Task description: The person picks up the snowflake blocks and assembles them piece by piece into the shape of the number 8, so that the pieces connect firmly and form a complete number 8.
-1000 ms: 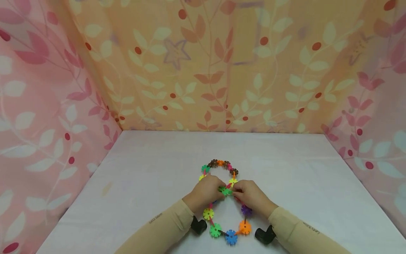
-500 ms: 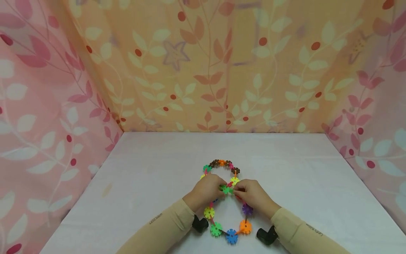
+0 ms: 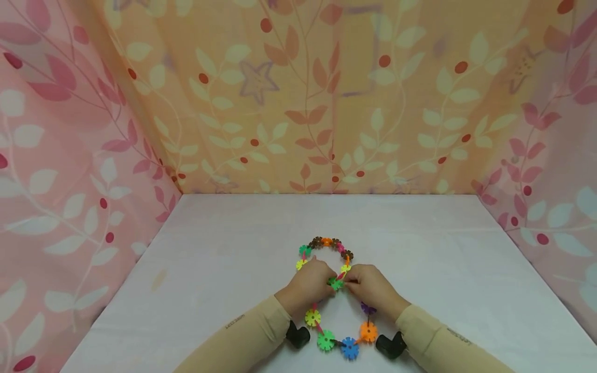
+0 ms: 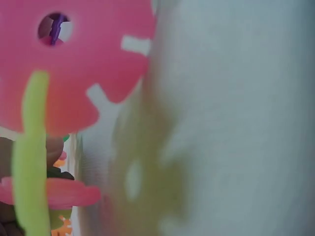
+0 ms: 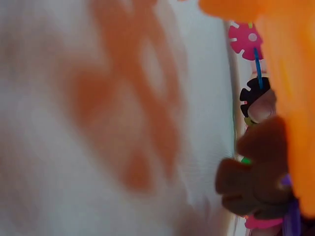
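Observation:
A chain of notched plastic snowflake discs lies in loops in front of me. My left hand point(image 3: 310, 282) pinches a green snowflake disc point(image 3: 336, 284) in the chain's middle from the left. From the right, the thumb and fingers of my right hand point(image 3: 375, 287) pinch that disc's edge, close to a yellow disc point(image 3: 345, 269). My fingers cover part of the links. Up close in the left wrist view are a pink disc point(image 4: 93, 64) and a yellow-green one point(image 4: 29, 167) seen edge-on. In the right wrist view, an orange disc point(image 5: 290, 98) overlaps a brown disc point(image 5: 251, 187).
Nearer me, the chain runs through a yellow disc point(image 3: 313, 317), a blue disc point(image 3: 350, 348) and an orange disc point(image 3: 368, 331). Brown discs point(image 3: 317, 242) form its far end. Black devices point(image 3: 297, 335) sit at both wrists. Patterned cloth point(image 3: 308, 103) walls surround the white table point(image 3: 233, 223).
My left hand has shifted slightly right, narrowing the gap between the hands at the green disc. The near part of the chain has slid a little to the right. The purple disc shows less.

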Demonstrator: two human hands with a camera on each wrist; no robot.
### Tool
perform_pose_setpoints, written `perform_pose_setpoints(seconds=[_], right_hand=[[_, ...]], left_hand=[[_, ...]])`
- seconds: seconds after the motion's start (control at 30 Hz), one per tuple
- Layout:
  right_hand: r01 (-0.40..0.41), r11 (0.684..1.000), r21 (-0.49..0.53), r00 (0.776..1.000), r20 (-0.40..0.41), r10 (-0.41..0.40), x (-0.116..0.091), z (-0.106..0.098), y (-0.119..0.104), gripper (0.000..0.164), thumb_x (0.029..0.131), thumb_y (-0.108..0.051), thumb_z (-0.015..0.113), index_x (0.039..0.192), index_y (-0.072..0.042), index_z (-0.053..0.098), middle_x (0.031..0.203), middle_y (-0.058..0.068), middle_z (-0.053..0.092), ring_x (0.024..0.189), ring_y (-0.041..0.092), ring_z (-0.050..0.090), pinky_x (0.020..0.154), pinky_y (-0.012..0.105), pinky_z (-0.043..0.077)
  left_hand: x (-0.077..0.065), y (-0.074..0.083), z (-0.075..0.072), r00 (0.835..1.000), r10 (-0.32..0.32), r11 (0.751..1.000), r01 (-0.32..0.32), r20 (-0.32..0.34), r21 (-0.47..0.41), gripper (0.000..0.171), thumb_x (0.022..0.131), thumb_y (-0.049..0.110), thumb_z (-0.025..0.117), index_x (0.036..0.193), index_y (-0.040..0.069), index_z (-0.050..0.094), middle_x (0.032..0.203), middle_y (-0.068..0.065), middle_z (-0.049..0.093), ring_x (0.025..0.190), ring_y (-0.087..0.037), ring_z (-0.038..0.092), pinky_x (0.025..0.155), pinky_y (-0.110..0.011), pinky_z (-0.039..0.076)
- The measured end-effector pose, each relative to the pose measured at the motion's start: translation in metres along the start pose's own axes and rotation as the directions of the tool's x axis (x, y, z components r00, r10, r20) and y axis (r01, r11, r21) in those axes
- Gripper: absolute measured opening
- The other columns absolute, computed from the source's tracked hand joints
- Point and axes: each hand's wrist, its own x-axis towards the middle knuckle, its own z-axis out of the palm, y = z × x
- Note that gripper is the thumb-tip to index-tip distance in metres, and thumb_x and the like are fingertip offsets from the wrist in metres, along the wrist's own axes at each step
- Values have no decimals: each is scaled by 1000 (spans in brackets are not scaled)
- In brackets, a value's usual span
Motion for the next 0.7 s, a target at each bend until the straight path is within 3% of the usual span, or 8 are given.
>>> perform_pose_setpoints(seconds=[0.37, 0.5, 0.6, 0.7], right_hand=[[-29, 997, -69, 997, 68, 33, 8, -1, -3, 4, 78, -16, 71, 76, -18, 73, 75, -13, 56, 68, 5, 51, 63, 24, 45], [-21, 994, -110, 992, 118, 34, 10, -7, -6, 6, 78, -22, 71, 81, -18, 75, 77, -11, 52, 69, 7, 46, 61, 23, 41], [-7, 996, -87, 989, 144, 20, 13, -17, -5, 9, 79, -25, 70, 83, -18, 72, 81, -9, 56, 73, 9, 49, 63, 25, 43], [17, 998, -67, 991, 136, -8, 17, -33, 2, 11, 81, -26, 68, 86, -16, 70, 83, -6, 58, 76, 13, 54, 67, 30, 45]], left_hand=[[0, -13, -1, 999, 9, 1000, -8, 34, -25, 21, 70, 26, 78, 89, 20, 73, 75, 15, 64, 64, 0, 48, 93, -32, 42], [1, -16, -3, 999, 31, 999, -32, 35, 9, 28, 68, 31, 80, 94, 23, 73, 83, 16, 67, 67, 0, 51, 73, -21, 43], [3, -20, -5, 997, 65, 997, -66, 38, 49, 35, 67, 36, 80, 99, 25, 72, 88, 16, 67, 75, -1, 56, 78, -21, 42], [4, -24, -10, 993, 75, 997, -77, 87, 21, 43, 68, 38, 78, 107, 24, 68, 95, 14, 65, 84, -3, 57, 82, -23, 44]])
